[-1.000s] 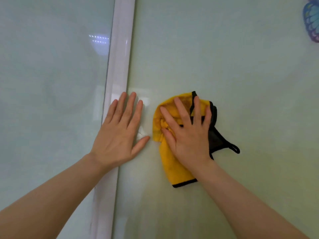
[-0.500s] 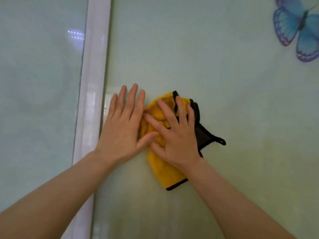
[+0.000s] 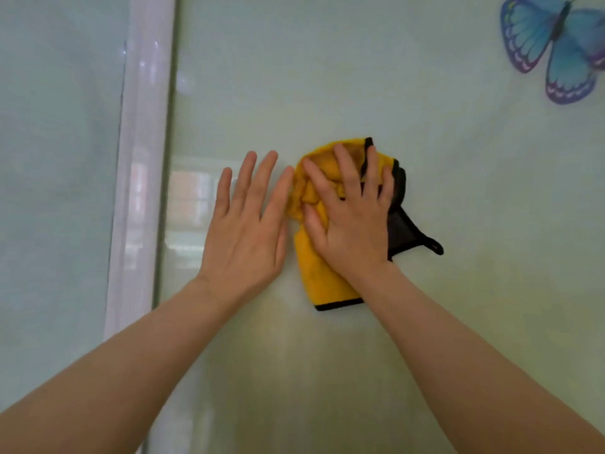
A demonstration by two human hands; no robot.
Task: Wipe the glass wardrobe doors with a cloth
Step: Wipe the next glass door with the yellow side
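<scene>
A yellow cloth (image 3: 322, 276) with black trim and a black hanging loop is pressed against the pale green glass wardrobe door (image 3: 393, 77). My right hand (image 3: 352, 217) lies flat on the cloth, fingers spread, and covers its middle. My left hand (image 3: 248, 224) rests flat on the glass just left of the cloth, fingers apart and holding nothing, its index finger touching the cloth's left edge.
A white vertical frame strip (image 3: 144, 158) separates this door from another glass panel (image 3: 55, 191) on the left. A blue and purple butterfly decoration (image 3: 556, 50) sits on the glass at the upper right. A bright reflection shows near the frame.
Both hands and the cloth have slid to the right across the glass, away from the white frame. The left hand has come off the frame onto the glass beside the cloth.
</scene>
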